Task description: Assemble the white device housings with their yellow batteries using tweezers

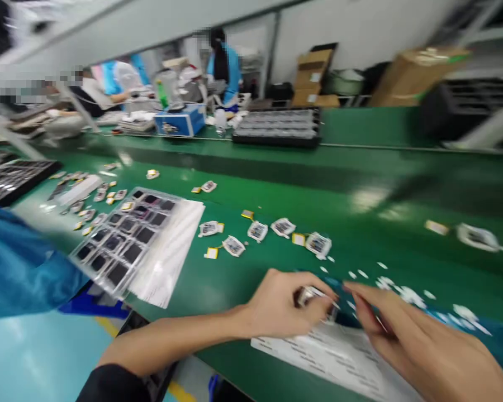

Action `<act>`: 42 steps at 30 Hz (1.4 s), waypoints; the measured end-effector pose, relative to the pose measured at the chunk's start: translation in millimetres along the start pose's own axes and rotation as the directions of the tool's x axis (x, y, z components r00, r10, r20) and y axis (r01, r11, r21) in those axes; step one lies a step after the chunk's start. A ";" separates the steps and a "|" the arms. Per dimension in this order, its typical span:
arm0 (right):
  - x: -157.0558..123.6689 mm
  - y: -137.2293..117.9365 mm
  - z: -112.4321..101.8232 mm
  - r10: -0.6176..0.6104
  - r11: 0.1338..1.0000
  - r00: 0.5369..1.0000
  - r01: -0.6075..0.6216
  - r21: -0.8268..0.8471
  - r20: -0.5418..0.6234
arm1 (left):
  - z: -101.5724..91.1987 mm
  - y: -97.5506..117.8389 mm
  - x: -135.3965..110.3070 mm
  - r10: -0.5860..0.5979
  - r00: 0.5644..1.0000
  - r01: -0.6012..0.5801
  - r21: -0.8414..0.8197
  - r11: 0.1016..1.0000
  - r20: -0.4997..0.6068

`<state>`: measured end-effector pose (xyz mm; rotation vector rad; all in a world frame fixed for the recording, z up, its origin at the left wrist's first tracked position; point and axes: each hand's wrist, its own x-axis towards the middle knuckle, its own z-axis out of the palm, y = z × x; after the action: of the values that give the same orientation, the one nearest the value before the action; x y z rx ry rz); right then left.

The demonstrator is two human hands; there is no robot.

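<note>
Pinching small silvery part (pixel 314 296), left hand (pixel 283 306) over white sheet (pixel 339 354); right hand (pixel 406 335) beside sheet, fingers loosely extended, holding nothing.

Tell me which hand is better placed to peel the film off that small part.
Probably the right hand: the left hand already pinches the small silver part, and the right's fingertips sit beside it, above the white sheet.
</note>
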<state>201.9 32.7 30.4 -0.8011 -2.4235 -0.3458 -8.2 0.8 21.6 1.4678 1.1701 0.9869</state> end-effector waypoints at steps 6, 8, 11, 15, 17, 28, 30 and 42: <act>-12.5 8.5 -12.3 -0.004 0.996 0.999 0.000 -0.084 -0.045 | -1.3 3.4 -2.1 -0.147 0.984 0.163 -0.162 0.973 0.102; -18.8 4.2 -10.4 -0.057 0.998 0.998 0.057 0.002 -0.011 | 0.7 5.3 -5.5 -0.153 0.977 0.181 -0.192 0.965 0.151; -31.3 -1.0 -7.1 -0.099 0.994 0.995 0.098 0.052 0.017 | 2.3 6.4 -8.1 -0.132 0.972 0.169 -0.190 0.967 0.196; -37.4 -2.3 -5.9 -0.085 0.996 0.996 0.085 0.036 -0.004 | 2.3 2.1 -8.0 -0.127 0.977 0.159 -0.183 0.970 0.174; -34.3 -3.5 -8.4 -0.066 0.997 0.998 0.066 0.039 -0.009 | 2.2 0.4 -8.3 -0.141 0.979 0.166 -0.173 0.971 0.150; -25.9 -18.6 -14.6 -0.073 0.982 0.994 0.057 0.179 0.082 | 15.4 9.0 -19.0 -0.170 0.978 0.192 -0.190 0.963 0.122; -23.7 -23.7 -12.5 -0.026 0.989 0.996 0.012 0.151 0.088 | 15.6 7.9 -19.8 -0.156 0.983 0.171 -0.168 0.971 0.100; -23.7 -41.6 -6.0 0.185 0.923 0.981 -0.196 0.332 0.064 | 10.9 3.3 -21.5 0.022 1.000 -0.021 -0.091 0.996 0.001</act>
<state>194.9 -13.6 18.8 -0.8785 -2.3182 0.1576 -1.6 -22.6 22.4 1.4117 1.0962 1.0398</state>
